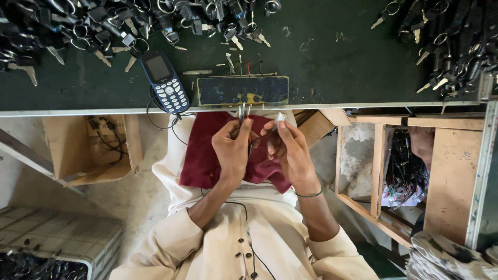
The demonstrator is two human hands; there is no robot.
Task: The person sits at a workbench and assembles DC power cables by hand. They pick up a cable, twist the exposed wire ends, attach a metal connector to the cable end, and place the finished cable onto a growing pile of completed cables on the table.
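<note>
Just below the near edge of the dark green worktop (321, 57), over a maroon cloth (205, 161) on the person's lap, both hands work close together. The left hand (232, 150) is pinched narrow around a small bundle of coloured wires (243, 110), whose loose ends stick up toward the worktop edge. The right hand (291, 153) is closed on a small silvery part (279, 119), held just beside the wires. Whether wires and part are already joined cannot be told. Judging by the heaps, much is left: piles of keys with black heads (104, 26) lie along the far left and another pile (456, 36) on the right. A worn green block (242, 91) with wire stubs sits near the edge, and a blue keypad phone (163, 82) lies beside it.
</note>
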